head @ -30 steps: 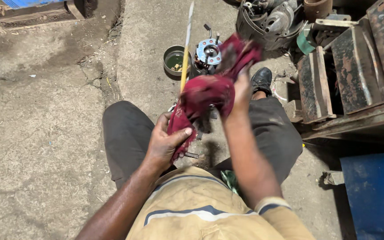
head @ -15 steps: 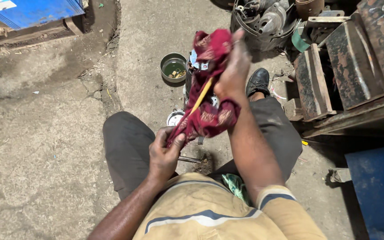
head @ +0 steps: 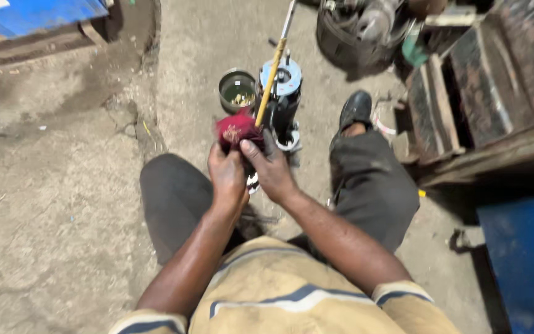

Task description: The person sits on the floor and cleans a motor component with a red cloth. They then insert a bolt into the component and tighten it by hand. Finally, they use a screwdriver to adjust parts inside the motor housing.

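Both hands, left (head: 228, 176) and right (head: 271, 168), grip a bunched red rag (head: 236, 130) closed around the lower end of a yellow rod (head: 271, 80), just before a dark motor (head: 281, 102) on the floor (head: 50, 204).

A person sits on the floor (head: 63, 204), knees apart. Between the knees, both hands meet: the left hand (head: 228, 176) and right hand (head: 273, 170) side by side, both closed on a bunched rag (head: 237, 130). A long rod (head: 272, 77) rises from the rag, slanting away. Just behind the hands stands a metal machine part (head: 282, 102), with a small tin (head: 237, 91) to its left. Wooden crates (head: 465, 99) lie to the right, beyond a shoe (head: 356, 108).
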